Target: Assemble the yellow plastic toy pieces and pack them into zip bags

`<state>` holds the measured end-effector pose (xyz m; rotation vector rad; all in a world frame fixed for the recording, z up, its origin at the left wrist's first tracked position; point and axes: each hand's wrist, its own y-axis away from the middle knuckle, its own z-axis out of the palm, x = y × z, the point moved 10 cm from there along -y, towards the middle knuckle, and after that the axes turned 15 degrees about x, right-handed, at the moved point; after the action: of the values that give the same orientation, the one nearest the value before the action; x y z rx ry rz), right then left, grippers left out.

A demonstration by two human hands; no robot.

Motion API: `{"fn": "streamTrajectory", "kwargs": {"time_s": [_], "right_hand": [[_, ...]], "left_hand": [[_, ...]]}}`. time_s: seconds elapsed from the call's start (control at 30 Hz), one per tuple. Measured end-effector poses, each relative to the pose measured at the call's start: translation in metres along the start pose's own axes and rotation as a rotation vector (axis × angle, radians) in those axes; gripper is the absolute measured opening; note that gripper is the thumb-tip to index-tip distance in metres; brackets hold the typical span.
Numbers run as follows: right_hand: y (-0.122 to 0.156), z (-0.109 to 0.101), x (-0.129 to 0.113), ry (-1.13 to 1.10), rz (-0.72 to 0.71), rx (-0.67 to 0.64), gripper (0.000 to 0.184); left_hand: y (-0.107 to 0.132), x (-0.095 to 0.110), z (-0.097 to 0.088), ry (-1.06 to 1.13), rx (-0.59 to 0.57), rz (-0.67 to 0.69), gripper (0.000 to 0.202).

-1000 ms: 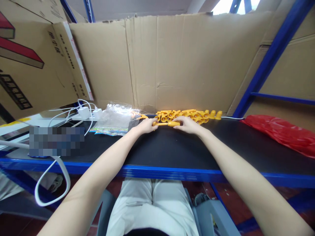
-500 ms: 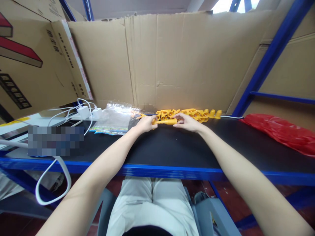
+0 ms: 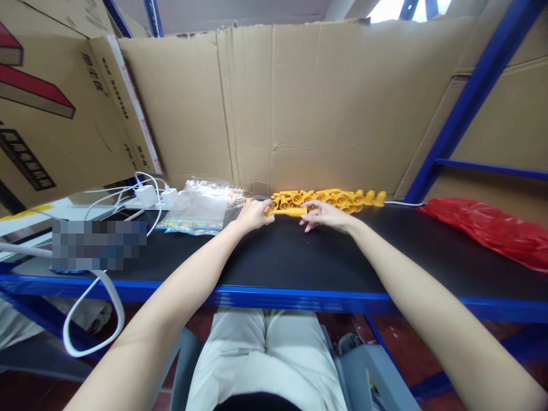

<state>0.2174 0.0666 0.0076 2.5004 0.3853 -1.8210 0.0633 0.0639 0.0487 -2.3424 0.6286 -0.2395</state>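
My left hand (image 3: 253, 216) is closed around the left end of a yellow plastic piece with a handle (image 3: 291, 212), which lies roughly level just above the black tabletop. The fingers hide part of that end. At the piece's other end is my right hand (image 3: 329, 217), its fingers apart; the fingertips are beside the tip, and whether they touch it is hard to make out. Right behind both hands, a pile of similar yellow pieces (image 3: 342, 201) with round hollow cups lies along the cardboard.
Left of my hands lies a clear plastic bag (image 3: 194, 208). Farther left are white chargers (image 3: 146, 196) with looping cables. A red plastic bag (image 3: 483, 228) lies at the right. Cardboard (image 3: 334, 108) walls the back, and a blue rail (image 3: 299, 298) edges the table.
My right hand's fingers have spread and loosened from the yellow piece's right end. My left hand keeps hold of it, almost in the same place.
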Motion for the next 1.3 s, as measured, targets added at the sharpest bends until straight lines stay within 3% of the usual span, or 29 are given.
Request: {"fn": "streamTrajectory", "kwargs": {"time_s": [0.13,0.57,0.67,0.77,1.03,1.3], "right_hand": [[0.000,0.002,0.004,-0.017,0.018,-0.020,0.033],[-0.002,0.003,0.006,0.027,0.084,0.026,0.050],[-0.003,0.002,0.005,0.019,0.060,0.024,0.040],[-0.006,-0.003,0.004,0.028,0.008,0.067,0.048],[-0.011,-0.011,0.000,0.072,-0.104,0.117,0.037],[-0.008,-0.011,0.000,0.064,-0.061,0.124,0.031]], "left_hand": [[0.001,0.006,-0.004,-0.001,0.019,0.036,0.028],[0.001,0.005,-0.002,0.024,0.032,0.008,0.028],[0.000,0.001,-0.002,0.014,0.045,0.001,0.029],[0.000,-0.003,0.000,-0.009,0.034,-0.014,0.030],[0.000,0.003,-0.006,-0.008,0.045,-0.004,0.029],[0.001,0.005,-0.005,0.004,0.051,0.009,0.029]]}}
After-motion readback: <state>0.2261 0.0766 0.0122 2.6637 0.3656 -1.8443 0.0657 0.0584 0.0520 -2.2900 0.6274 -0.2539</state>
